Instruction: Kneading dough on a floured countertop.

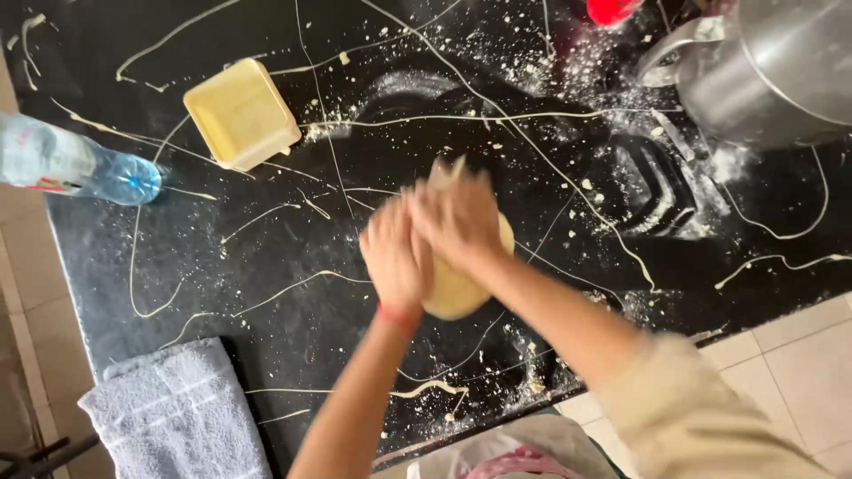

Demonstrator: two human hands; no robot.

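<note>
A pale yellow lump of dough (454, 291) lies on the black, flour-dusted counter (266, 266) in the head view. My left hand (396, 255) presses on its left side, with a red band at the wrist. My right hand (457, 217) lies over the dough's top, fingers curled around it. Both hands are blurred by motion. Most of the dough is hidden under them.
A square yellow tub (240, 113) sits at the back left. A clear plastic bottle (75, 164) lies at the left edge. A steel pot (772, 66) stands at the back right. A grey towel (177, 412) hangs at the front left. Thin dough strands streak the counter.
</note>
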